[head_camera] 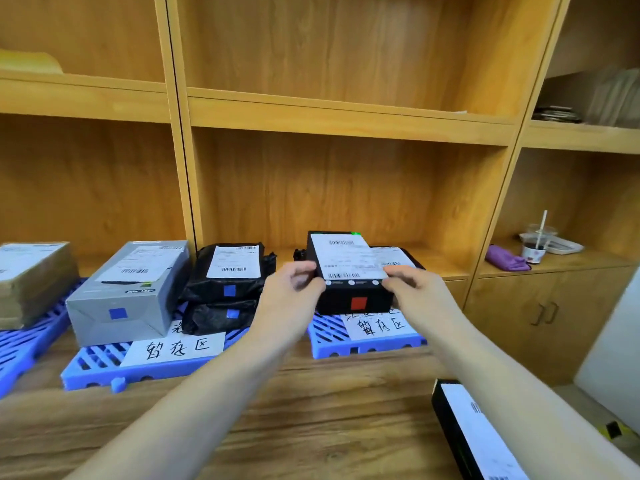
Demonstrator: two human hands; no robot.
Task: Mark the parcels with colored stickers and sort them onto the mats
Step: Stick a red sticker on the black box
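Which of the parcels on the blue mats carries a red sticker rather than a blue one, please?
The black box held between both hands, left hand and right hand, on the right-hand mat; the grey box and black bags have blue stickers.

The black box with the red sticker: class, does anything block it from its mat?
Nothing visible. Both hands, left hand and right hand, hold the black box already over the right blue mat.

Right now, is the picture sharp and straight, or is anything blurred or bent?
Head view: wide-angle bends the shelf uprights outward; the black box with the red sticker is fairly sharp, its label text soft; the near parcel at the bottom right is blurred and cropped.
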